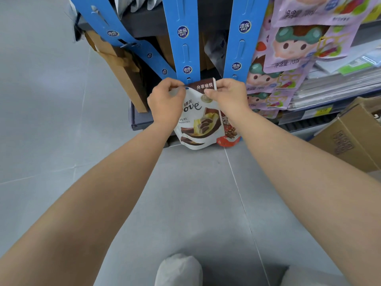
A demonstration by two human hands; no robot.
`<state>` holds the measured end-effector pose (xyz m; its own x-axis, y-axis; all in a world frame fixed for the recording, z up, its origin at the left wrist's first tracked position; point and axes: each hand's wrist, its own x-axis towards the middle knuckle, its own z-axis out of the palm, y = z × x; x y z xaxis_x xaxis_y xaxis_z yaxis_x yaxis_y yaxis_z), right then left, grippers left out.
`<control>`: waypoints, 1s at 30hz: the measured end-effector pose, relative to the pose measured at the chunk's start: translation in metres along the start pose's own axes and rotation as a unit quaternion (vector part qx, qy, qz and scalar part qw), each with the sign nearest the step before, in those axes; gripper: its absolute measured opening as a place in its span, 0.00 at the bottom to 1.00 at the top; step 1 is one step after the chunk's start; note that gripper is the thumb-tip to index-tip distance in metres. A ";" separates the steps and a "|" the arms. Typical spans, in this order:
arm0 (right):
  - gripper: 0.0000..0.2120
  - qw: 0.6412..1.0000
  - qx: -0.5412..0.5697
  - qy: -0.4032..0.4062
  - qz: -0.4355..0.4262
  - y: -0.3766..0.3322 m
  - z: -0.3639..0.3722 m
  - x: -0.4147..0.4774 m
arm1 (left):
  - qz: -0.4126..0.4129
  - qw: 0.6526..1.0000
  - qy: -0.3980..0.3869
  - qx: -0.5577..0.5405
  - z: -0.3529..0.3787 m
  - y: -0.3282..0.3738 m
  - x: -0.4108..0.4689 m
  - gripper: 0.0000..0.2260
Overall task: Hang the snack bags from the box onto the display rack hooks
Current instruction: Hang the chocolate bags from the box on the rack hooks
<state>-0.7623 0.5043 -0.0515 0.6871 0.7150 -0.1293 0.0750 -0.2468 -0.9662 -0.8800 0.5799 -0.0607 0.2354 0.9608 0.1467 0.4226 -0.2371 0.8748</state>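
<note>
Chocolate bag (203,120) held under middle blue strip (183,38)

Your left grip (166,102) and right grip (226,96) each pinch a top corner of the chocolate bag, just below the middle blue strip. A red bag (228,133) shows behind it; the cardboard box (354,137) stands at your right.

The snack bag (199,120) between the left hand (165,102) and right hand (227,98) is glossy, smooth plastic film. Above them the blue hanging strips (184,44) look like matt card; to their right the box (350,137) is matt brown cardboard.
</note>
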 end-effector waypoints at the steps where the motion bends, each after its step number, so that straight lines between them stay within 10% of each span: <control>1: 0.06 1.000 0.005 0.005 0.001 -0.001 -0.001 0.000 | -0.003 1.000 0.015 -0.013 0.000 0.001 0.000 0.04; 11: 0.05 0.994 -0.020 0.106 -0.002 -0.005 0.001 0.015 | 0.027 0.996 -0.006 0.085 0.009 0.026 0.023 0.06; 21: 0.10 0.981 -0.163 0.097 0.036 -0.006 -0.004 0.026 | -0.222 0.961 -0.079 0.143 0.022 0.053 0.031 0.20; 30: 0.17 0.978 -0.168 0.019 0.125 -0.007 -0.036 0.016 | -0.071 0.993 0.064 0.072 0.014 0.058 -0.029 0.11</control>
<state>-0.7262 0.4939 -0.0392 0.7401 0.5816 -0.3376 0.1301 -0.6164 -0.7766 -0.8498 0.5364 -0.0203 0.0558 0.9941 0.0926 0.5667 -0.1079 0.8168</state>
